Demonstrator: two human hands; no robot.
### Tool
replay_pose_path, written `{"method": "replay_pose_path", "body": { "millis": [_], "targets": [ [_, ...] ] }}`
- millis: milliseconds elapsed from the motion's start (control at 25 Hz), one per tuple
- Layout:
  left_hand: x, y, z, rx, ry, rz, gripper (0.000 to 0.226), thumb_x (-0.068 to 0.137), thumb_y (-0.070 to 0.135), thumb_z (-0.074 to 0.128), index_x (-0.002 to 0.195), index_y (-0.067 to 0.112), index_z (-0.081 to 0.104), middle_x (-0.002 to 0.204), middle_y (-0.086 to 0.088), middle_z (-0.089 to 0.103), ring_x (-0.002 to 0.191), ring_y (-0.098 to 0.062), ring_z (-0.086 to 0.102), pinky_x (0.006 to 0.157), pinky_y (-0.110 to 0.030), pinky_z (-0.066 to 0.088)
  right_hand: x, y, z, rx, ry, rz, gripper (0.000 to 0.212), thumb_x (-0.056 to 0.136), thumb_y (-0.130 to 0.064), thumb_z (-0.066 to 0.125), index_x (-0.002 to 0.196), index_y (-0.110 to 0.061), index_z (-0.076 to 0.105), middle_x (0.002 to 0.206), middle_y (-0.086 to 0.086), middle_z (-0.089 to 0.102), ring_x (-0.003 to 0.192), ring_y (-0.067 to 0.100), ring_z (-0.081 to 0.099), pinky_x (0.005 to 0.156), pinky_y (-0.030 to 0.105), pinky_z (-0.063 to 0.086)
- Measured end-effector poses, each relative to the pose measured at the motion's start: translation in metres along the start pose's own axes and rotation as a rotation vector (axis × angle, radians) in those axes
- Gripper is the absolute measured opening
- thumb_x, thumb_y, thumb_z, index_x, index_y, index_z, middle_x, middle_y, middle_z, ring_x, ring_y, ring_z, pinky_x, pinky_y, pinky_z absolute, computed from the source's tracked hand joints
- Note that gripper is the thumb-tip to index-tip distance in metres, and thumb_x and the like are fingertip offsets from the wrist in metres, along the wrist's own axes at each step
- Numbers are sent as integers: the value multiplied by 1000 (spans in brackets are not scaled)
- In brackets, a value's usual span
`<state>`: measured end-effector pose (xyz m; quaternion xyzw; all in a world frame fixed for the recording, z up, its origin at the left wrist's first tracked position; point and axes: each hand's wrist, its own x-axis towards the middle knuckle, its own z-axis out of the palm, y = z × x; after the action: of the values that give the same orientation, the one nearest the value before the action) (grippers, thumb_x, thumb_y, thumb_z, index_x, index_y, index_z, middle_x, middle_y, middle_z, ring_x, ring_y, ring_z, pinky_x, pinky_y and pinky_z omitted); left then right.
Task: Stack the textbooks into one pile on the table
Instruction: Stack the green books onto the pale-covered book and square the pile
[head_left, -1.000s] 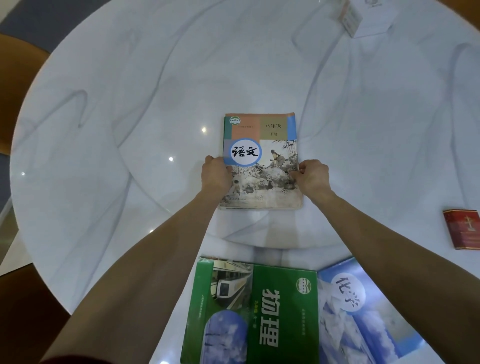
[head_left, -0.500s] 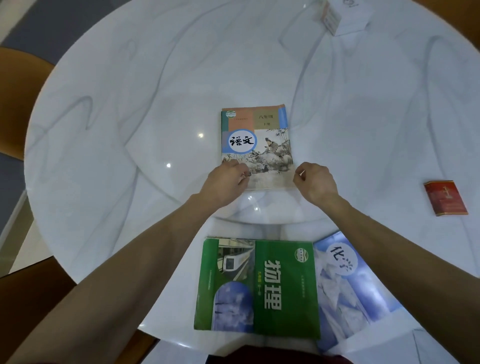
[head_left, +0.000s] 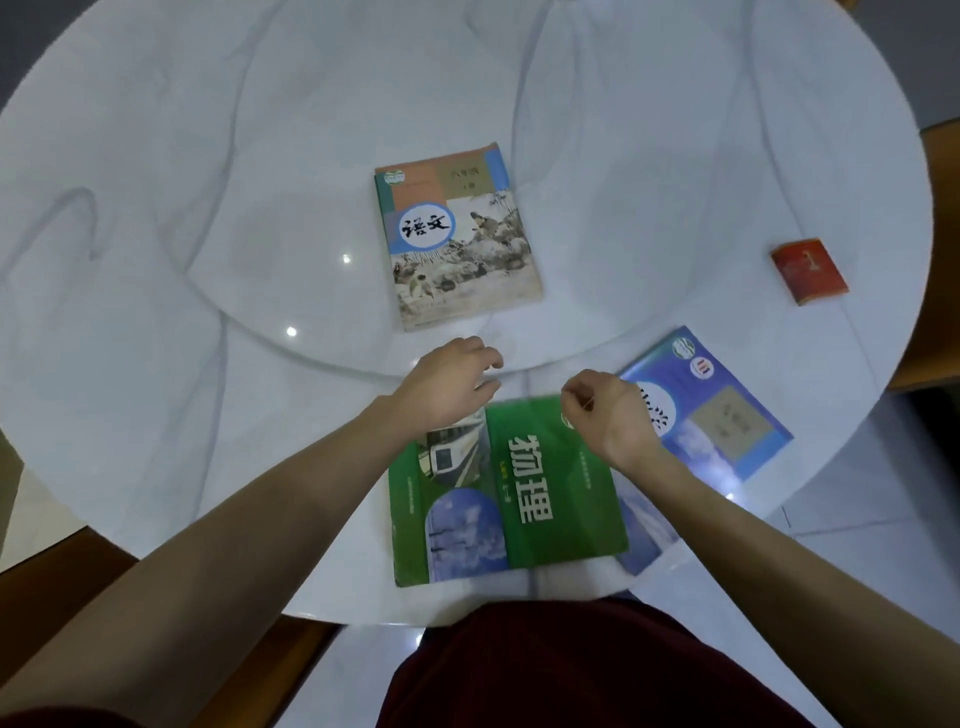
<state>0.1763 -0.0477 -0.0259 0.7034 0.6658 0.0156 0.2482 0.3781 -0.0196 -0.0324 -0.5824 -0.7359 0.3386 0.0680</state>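
1. Both my hands are empty and apart. My left hand (head_left: 447, 387) hangs loosely curled over the top-left corner of the green physics book (head_left: 509, 493); my right hand (head_left: 610, 410) is half-closed over its top-right corner. I reckon that's the grab for it.
2. The Chinese textbook (head_left: 457, 239) lies flat alone mid-table (head_left: 208, 156), so probably the pile's base.
3. The green one's long axis runs toward me, title upright, tilted slightly left. It overlaps the blue chemistry book (head_left: 727, 415), which angles rightward; its lower edge is hard to make out.
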Motion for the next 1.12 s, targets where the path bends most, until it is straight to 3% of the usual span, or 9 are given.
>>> {"method": "replay_pose_path", "body": {
  "millis": [280, 360, 440, 520, 600, 720, 880, 1000, 1120],
  "targets": [
    [-6, 10, 34, 40, -120, 52, 42, 93, 32, 51, 131, 12, 51, 126, -11, 55, 117, -26, 51, 96, -38, 46, -84, 14, 21, 143, -104, 230, 22, 92, -19, 56, 100, -5, 70, 86, 3, 67, 76, 14, 61, 72, 23, 50],
    [-7, 10, 40, 54, -134, 63, 47, 93, 34, 53, 133, 11, 48, 128, -12, 53, 120, -27, 49, 98, -39, 45, -106, 18, 30, 221, -161, 304, 19, 91, -19, 57, 95, -6, 71, 80, 2, 67, 72, 16, 63, 72, 28, 54],
    [-6, 8, 45, 48, -151, 51, 51, 92, 35, 54, 136, 10, 45, 131, -14, 51, 123, -27, 46, 101, -41, 43, -125, 21, 43, 431, -243, 456, 16, 90, -15, 57, 82, -6, 68, 73, 5, 67, 64, 20, 64, 71, 37, 59],
    [-5, 4, 48, 37, -152, 29, 55, 91, 37, 56, 137, 10, 44, 134, -15, 50, 126, -28, 45, 104, -42, 42, -134, 21, 53, 713, -280, 668, 18, 92, -13, 57, 77, -5, 63, 75, 12, 65, 63, 23, 64, 66, 34, 59],
    [-1, 1, 48, 31, -137, 18, 56, 90, 37, 58, 137, 10, 44, 136, -14, 51, 126, -28, 46, 105, -41, 41, -134, 20, 62, 982, -269, 846, 16, 92, -13, 57, 90, 3, 61, 88, 20, 65, 71, 25, 66, 65, 27, 59],
    [5, -1, 48, -2, -121, 1, 52, 89, 30, 61, 135, 8, 47, 134, -14, 54, 124, -28, 49, 105, -37, 39, -132, 18, 71, 1265, -220, 1041, 32, 92, -12, 58, 114, 12, 52, 108, 29, 60, 86, 32, 64, 70, 32, 57],
    [11, -5, 50, -4, -114, -19, 43, 88, 27, 63, 127, 8, 56, 123, -16, 58, 114, -30, 53, 97, -37, 41, -133, 17, 77, 1399, -220, 1169, 31, 94, -10, 55, 116, 11, 47, 105, 28, 57, 100, 37, 57, 88, 39, 48],
    [12, -5, 50, 1, -119, -21, 39, 88, 28, 63, 121, 7, 60, 117, -17, 59, 109, -31, 54, 91, -36, 42, -127, 15, 83, 1467, -185, 1182, 39, 94, -7, 54, 127, 12, 46, 93, 22, 60, 91, 32, 60, 88, 38, 47],
    [12, -3, 47, -30, -127, -40, 36, 87, 25, 65, 118, 7, 61, 118, -17, 63, 109, -31, 58, 90, -35, 45, -124, 11, 87, 1521, -143, 1221, 41, 93, -8, 55, 130, 6, 46, 117, 26, 59, 95, 31, 59, 89, 36, 48]
  ]
}}
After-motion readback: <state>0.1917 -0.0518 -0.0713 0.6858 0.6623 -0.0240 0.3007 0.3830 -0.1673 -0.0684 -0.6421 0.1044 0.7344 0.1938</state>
